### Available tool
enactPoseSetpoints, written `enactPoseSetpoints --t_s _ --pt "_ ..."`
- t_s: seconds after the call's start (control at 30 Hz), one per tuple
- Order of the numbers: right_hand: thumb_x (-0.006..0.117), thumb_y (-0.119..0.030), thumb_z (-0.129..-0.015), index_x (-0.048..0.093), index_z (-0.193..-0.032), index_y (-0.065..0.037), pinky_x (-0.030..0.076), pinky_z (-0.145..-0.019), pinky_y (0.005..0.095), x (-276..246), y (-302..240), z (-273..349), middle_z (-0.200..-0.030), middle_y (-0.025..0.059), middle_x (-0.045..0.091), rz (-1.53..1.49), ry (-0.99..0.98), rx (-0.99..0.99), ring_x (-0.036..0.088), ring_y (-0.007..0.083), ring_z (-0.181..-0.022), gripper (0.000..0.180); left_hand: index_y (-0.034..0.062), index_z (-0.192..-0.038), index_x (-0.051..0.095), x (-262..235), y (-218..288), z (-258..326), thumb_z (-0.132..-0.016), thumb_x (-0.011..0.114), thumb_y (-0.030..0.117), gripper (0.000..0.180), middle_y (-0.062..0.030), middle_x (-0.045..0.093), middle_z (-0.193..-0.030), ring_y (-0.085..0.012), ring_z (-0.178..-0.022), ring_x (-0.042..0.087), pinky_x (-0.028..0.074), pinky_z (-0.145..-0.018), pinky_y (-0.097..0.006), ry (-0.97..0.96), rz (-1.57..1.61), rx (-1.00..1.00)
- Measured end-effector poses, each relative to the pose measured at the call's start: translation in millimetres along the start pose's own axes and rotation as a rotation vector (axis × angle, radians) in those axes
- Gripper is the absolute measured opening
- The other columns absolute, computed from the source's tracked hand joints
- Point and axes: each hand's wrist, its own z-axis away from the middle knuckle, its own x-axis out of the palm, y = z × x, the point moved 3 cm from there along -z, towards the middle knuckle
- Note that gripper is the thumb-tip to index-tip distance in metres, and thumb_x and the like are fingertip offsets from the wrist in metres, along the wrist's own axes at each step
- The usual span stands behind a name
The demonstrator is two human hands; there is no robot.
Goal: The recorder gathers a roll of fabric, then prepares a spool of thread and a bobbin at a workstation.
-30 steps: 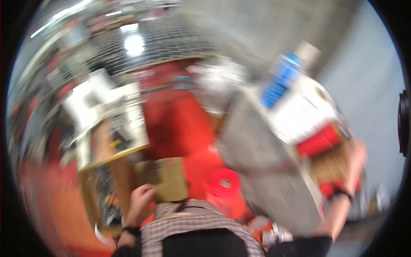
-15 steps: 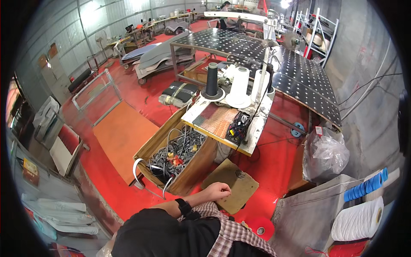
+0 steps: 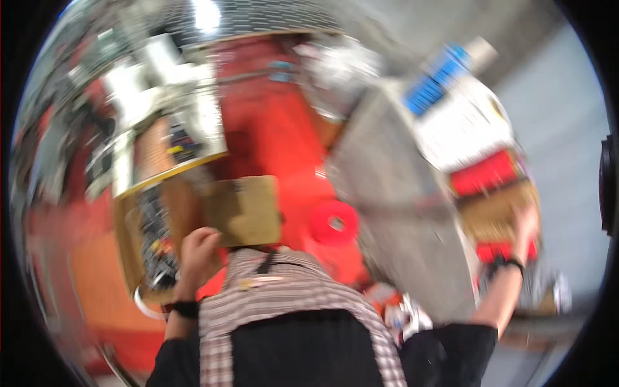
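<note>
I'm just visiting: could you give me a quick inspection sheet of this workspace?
Surface: grey slab, smudged.
Job's things: tan bundle, likely thread, beside a red bundle; white spool and blue spool farther along.
Clutter: crumpled plastic bag past the slab; red roll left of it.
Hands: left hand curled, nothing seen in it; right hand on the tan bundle, grip blurred.
Cables: dark tangle in a box at left.
Surroundings: red floor, black table ahead.

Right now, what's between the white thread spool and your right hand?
A red spool, then part of what looks like a brown spool, in the head view.
</note>
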Motion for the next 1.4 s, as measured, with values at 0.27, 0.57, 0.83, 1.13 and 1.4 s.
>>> enactPoseSetpoints --t_s 0.27,0.57,0.83,1.13,1.4 --pt "0.073 -0.045 -0.066 0.058 -0.122 -0.004 0.043 -0.094 0.042 -101.8 -60.1 61.5 -0.111 0.0203 0.064 -0.171 -0.093 -0.024 0.061 0.0309 -0.107 0.071 0.0058 -0.09 0.061 -32.9 -30.5 -30.8 -0.091 0.057 0.009 0.005 0.0009 0.059 -0.073 -0.0014 -0.052 0.045 0.033 -0.044 -0.015 -0.121 -0.116 -0.076" --pt "0.08 -0.017 -0.059 0.059 -0.113 0.008 0.05 -0.083 0.0402 -123.0 -173.9 145.5 -0.102 0.0255 0.064 -0.652 -0.309 -0.553 0.064 0.0355 -0.093 0.063 0.0031 -0.088 0.063 -20.4 -21.1 -18.9 -0.088 0.061 0.011 0.008 0.005 0.055 -0.069 -0.0018 -0.057 0.045 0.035 -0.05 -0.018 -0.177 -0.036 -0.089" --pt "0.082 -0.026 -0.061 0.053 -0.12 0.0 0.04 -0.089 0.0426 -104.7 -384.8 298.2 -0.099 0.0134 0.061 -0.745 -0.249 -1.191 0.057 0.0277 -0.098 0.071 0.0026 -0.087 0.063 -63.0 -35.7 17.2 -0.089 0.058 0.009 0.008 0.0032 0.057 -0.069 -0.0019 -0.056 0.047 0.036 -0.049 -0.017 0.043 -0.011 -0.127" --pt "0.078 -0.025 -0.065 0.051 -0.119 -0.004 0.037 -0.089 0.0415 -97.9 -579.4 405.3 -0.094 0.0079 0.057 -0.941 -0.267 -1.46 0.055 0.0248 -0.096 0.064 0.003 -0.088 0.063 -115.9 -60.9 73.2 -0.087 0.057 0.009 0.009 0.0005 0.062 -0.075 -0.005 -0.059 0.051 0.039 -0.052 -0.019 0.319 -0.054 -0.13" --pt "0.073 -0.025 -0.071 0.053 -0.121 -0.004 0.038 -0.09 0.0383 -86.4 -621.8 453.1 -0.096 0.0075 0.061 -0.903 -0.271 -1.579 0.057 0.0222 -0.096 0.058 0.0036 -0.089 0.063 -128.0 -78.1 105.5 -0.087 0.058 0.011 0.009 -0.0003 0.063 -0.076 -0.005 -0.061 0.053 0.04 -0.054 -0.019 0.512 0.058 -0.227"
